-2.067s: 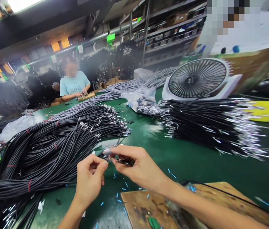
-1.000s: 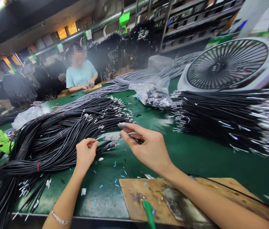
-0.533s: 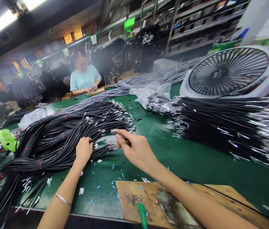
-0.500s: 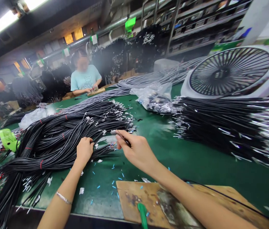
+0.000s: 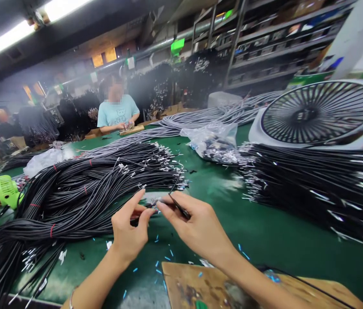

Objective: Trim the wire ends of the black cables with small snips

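Note:
My left hand (image 5: 131, 229) is closed around the end of a black cable (image 5: 134, 222), its thumb and index finger near the tip. Close beside it, my right hand (image 5: 199, 221) grips a slim dark tool that looks like tweezers (image 5: 180, 207). The right thumb and fingertip meet at the cable's end, where the fine wires are partly hidden by the fingers. Behind and left of my hands lies a large pile of black cables (image 5: 81, 184), bundled with red ties and showing pale stripped ends.
A wooden board (image 5: 181, 285) lies at the front. Blue offcuts (image 5: 157, 238) are scattered over the green table (image 5: 213, 184). Rightward are more black cables (image 5: 297, 184) and a white fan (image 5: 316, 116). A clear bag (image 5: 215, 141) stands behind. Across the table sits a person (image 5: 118, 111).
My left hand has come off the cable pile, moved right, and now pinches a cable end. My right hand has moved slightly right and down, bringing the two hands together.

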A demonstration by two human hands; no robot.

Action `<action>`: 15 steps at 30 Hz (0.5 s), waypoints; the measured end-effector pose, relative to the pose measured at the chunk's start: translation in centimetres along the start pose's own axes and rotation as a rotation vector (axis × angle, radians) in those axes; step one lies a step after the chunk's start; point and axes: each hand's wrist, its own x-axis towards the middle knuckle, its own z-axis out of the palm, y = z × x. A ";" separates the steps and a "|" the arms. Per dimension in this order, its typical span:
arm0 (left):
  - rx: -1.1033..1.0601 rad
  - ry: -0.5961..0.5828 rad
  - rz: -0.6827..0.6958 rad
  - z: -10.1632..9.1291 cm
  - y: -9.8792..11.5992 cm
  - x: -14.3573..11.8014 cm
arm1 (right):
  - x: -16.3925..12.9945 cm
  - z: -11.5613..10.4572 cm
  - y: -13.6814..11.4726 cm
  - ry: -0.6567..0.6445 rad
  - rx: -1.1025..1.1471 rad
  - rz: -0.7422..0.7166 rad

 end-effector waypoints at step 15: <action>0.051 -0.123 -0.051 -1.2 1.4 0.1 | -0.5 0.1 0.2 -0.130 0.032 -0.020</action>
